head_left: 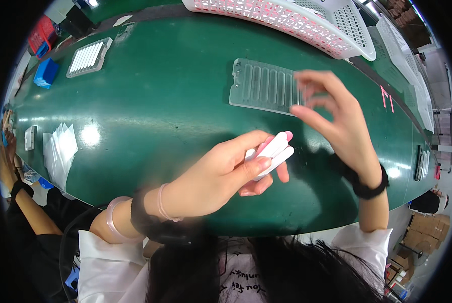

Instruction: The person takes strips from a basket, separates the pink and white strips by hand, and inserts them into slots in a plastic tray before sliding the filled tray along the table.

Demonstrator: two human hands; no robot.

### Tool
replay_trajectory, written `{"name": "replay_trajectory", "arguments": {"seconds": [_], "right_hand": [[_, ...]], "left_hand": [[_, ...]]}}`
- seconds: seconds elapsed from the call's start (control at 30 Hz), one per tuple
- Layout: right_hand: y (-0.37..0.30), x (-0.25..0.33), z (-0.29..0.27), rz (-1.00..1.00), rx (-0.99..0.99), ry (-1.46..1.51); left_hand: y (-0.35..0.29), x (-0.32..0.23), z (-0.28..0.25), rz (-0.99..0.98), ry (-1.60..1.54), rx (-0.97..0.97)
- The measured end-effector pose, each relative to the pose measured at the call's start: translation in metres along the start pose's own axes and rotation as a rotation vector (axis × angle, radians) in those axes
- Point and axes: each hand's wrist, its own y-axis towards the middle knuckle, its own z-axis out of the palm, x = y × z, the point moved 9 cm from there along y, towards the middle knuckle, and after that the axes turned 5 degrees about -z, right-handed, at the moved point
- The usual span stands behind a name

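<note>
My left hand is closed on a small bundle of flat, round-ended sticks, white with some pink ones among them. The thumb presses across the bundle and the fingers curl beneath it. Farther right, my right hand is raised with thumb and fingers apart, slightly blurred, and nothing shows between them. Its fingertips are over the right end of a clear plastic tray with long rounded slots, partly hiding that end. Whether they touch the tray I cannot tell.
A white perforated basket stands at the back. Pink sticks lie far right. At left are a tray of white sticks, a blue box and clear plastic sleeves. Another person's arm reaches in at far left.
</note>
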Motion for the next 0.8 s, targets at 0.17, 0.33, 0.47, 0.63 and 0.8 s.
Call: {"name": "replay_trajectory", "arguments": {"seconds": [0.17, 0.33, 0.47, 0.63, 0.8], "right_hand": [[-0.031, 0.003, 0.039, 0.411, 0.040, 0.674], [-0.025, -0.001, 0.046, 0.464, 0.027, 0.727], [-0.019, -0.005, 0.046, 0.459, 0.087, 0.696], [-0.015, -0.009, 0.044, 0.553, 0.196, 0.727], [-0.014, -0.017, 0.033, 0.601, 0.159, 0.686]], "left_hand": [[-0.001, -0.009, -0.012, 0.107, 0.134, -0.153], [-0.002, -0.011, -0.017, 0.118, 0.126, -0.221], [-0.001, -0.015, -0.018, 0.193, 0.171, -0.244], [-0.002, -0.018, -0.019, 0.146, 0.126, -0.199], [-0.001, -0.018, -0.018, 0.139, 0.121, -0.156]]}}
